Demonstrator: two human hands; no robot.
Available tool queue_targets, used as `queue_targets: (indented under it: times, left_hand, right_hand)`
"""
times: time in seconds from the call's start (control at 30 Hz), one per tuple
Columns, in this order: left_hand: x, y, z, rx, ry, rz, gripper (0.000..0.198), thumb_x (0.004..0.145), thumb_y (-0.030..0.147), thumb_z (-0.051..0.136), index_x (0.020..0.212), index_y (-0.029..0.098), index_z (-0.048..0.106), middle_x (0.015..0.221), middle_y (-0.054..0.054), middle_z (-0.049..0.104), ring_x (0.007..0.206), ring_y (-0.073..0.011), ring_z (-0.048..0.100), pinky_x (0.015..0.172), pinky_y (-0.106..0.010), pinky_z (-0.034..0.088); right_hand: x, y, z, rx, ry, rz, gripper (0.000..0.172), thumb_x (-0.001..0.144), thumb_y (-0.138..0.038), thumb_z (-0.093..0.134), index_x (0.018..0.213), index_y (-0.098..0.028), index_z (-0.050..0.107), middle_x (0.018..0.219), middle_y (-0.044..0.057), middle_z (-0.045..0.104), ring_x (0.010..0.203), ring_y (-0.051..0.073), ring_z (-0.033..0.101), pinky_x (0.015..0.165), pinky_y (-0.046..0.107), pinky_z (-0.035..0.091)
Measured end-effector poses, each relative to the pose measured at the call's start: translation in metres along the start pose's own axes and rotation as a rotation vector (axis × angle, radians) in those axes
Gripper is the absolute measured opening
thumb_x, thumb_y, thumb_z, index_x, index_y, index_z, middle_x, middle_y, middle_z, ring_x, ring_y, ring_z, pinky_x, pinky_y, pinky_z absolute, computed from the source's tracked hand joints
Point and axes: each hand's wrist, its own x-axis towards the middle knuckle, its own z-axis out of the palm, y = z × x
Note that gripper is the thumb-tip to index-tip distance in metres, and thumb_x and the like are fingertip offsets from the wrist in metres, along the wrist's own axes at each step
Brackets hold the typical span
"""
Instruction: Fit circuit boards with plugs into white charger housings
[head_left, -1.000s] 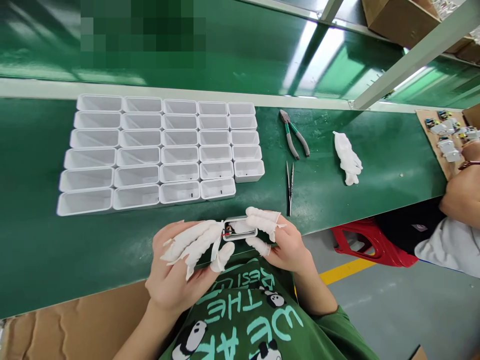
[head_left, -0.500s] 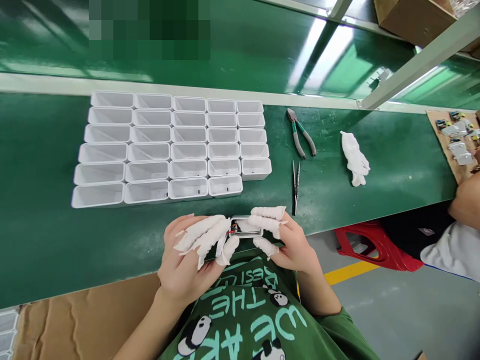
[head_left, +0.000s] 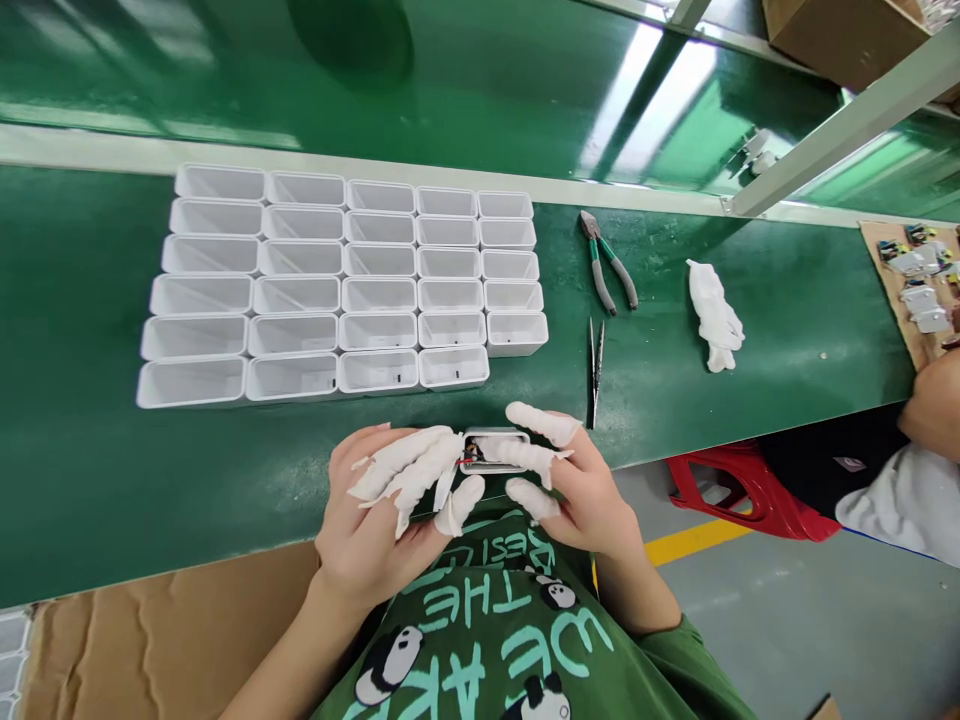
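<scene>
My left hand (head_left: 390, 510), its fingertips wrapped in white finger covers, grips the left end of a small white plastic case (head_left: 498, 470) close to my body. The case's open top faces up, and red and dark wires (head_left: 470, 455) show at its left end. My right hand (head_left: 574, 480), also with covered fingertips, has one finger reaching inside the case and its thumb at the near wall. Another right finger is raised above the far rim. What lies under the inserted finger is hidden.
Rows of white open boxes (head_left: 375, 330) stand on the green table (head_left: 75, 480). To their right lie cutting pliers (head_left: 606, 262), tweezers (head_left: 596, 370) and a white glove (head_left: 716, 315). A cardboard sheet with parts (head_left: 892, 290), a person's arm (head_left: 930, 400) and a red stool (head_left: 739, 495) are at right.
One right finger has pushed farther left into the case, while another has lifted off toward the far side. My left hand keeps its hold. The view has shifted slightly.
</scene>
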Motion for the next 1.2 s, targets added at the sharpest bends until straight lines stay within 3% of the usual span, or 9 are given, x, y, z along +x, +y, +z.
queue_targets:
  times: [0.17,0.3,0.5,0.6,0.73,0.87,1.0,1.1,1.2]
  left_hand:
    - [0.001,-0.002,-0.003,0.031,-0.035,-0.029,0.05,0.079,0.03,0.084,0.123,0.019,0.062,0.099,-0.012,0.073,0.089,-0.0275,0.071,0.092,-0.049,0.055]
    - [-0.008,-0.01,-0.006,-0.003,0.017,0.007,0.068,0.073,0.038,0.088,0.131,0.018,0.058,0.11,-0.014,0.069,0.092,-0.0285,0.071,0.091,-0.051,0.057]
    - [-0.019,-0.02,-0.01,-0.056,0.109,-0.064,0.069,0.082,0.051,0.075,0.141,0.023,0.053,0.114,-0.012,0.064,0.099,-0.0333,0.07,0.088,-0.058,0.059]
    - [-0.013,-0.017,-0.01,-0.135,0.162,-0.069,0.077,0.081,0.051,0.075,0.148,0.026,0.049,0.117,-0.011,0.065,0.103,-0.0344,0.068,0.084,-0.057,0.06]
    - [-0.004,-0.009,-0.01,-0.249,0.229,-0.081,0.069,0.088,0.041,0.066,0.152,0.034,0.042,0.137,-0.01,0.06,0.113,-0.0348,0.064,0.078,-0.055,0.061]
    - [-0.002,0.0,-0.013,-0.284,0.109,-0.148,0.081,0.082,0.032,0.075,0.154,0.033,0.039,0.144,-0.012,0.055,0.114,-0.0358,0.063,0.081,-0.054,0.062]
    - [-0.004,0.004,-0.012,-0.317,0.059,-0.194,0.08,0.081,0.024,0.074,0.153,0.036,0.041,0.142,-0.01,0.057,0.109,-0.0333,0.065,0.082,-0.053,0.064]
    - [-0.005,0.004,-0.011,-0.363,0.089,-0.191,0.078,0.077,0.017,0.071,0.149,0.037,0.047,0.137,-0.008,0.062,0.101,-0.0305,0.068,0.082,-0.051,0.065]
    - [-0.004,0.001,-0.012,-0.375,0.087,-0.207,0.082,0.073,0.011,0.07,0.148,0.038,0.049,0.14,-0.005,0.061,0.105,-0.0325,0.067,0.08,-0.05,0.066]
  right_hand:
    - [0.0,-0.001,-0.003,0.114,0.018,0.027,0.053,0.094,-0.029,0.064,0.143,-0.027,0.044,0.149,0.017,0.052,0.131,0.03,0.057,0.1,0.049,0.055]
    - [0.0,0.001,-0.003,0.162,0.036,0.048,0.064,0.093,-0.028,0.067,0.149,-0.028,0.037,0.145,0.015,0.056,0.132,0.03,0.056,0.103,0.048,0.053]
    - [0.006,0.004,0.008,0.081,-0.018,0.076,0.06,0.094,-0.019,0.061,0.149,-0.032,0.04,0.119,0.009,0.069,0.105,0.025,0.063,0.09,0.041,0.057]
    - [0.002,0.003,0.016,0.232,0.081,0.126,0.047,0.095,-0.021,0.06,0.139,-0.034,0.048,0.119,0.008,0.068,0.102,0.023,0.065,0.088,0.04,0.058]
    - [0.0,-0.005,0.022,0.619,0.328,0.348,0.037,0.095,-0.039,0.064,0.128,-0.034,0.049,0.116,0.006,0.066,0.084,0.018,0.068,0.071,0.032,0.062]
    - [0.014,-0.014,0.012,0.864,0.469,0.466,0.026,0.094,-0.049,0.063,0.114,-0.033,0.057,0.096,0.001,0.068,0.07,0.015,0.066,0.062,0.028,0.062]
    - [0.03,-0.014,-0.002,1.081,0.436,0.64,0.032,0.092,-0.053,0.062,0.114,-0.03,0.063,0.112,0.004,0.071,0.09,0.019,0.071,0.081,0.036,0.066]
    - [0.035,-0.011,-0.005,1.237,0.379,0.722,0.032,0.091,-0.052,0.063,0.114,-0.03,0.065,0.13,0.003,0.068,0.116,0.021,0.066,0.11,0.046,0.054]
    - [0.039,-0.01,-0.003,1.342,0.357,0.747,0.028,0.09,-0.05,0.065,0.109,-0.03,0.068,0.13,0.0,0.069,0.119,0.018,0.064,0.119,0.045,0.043]
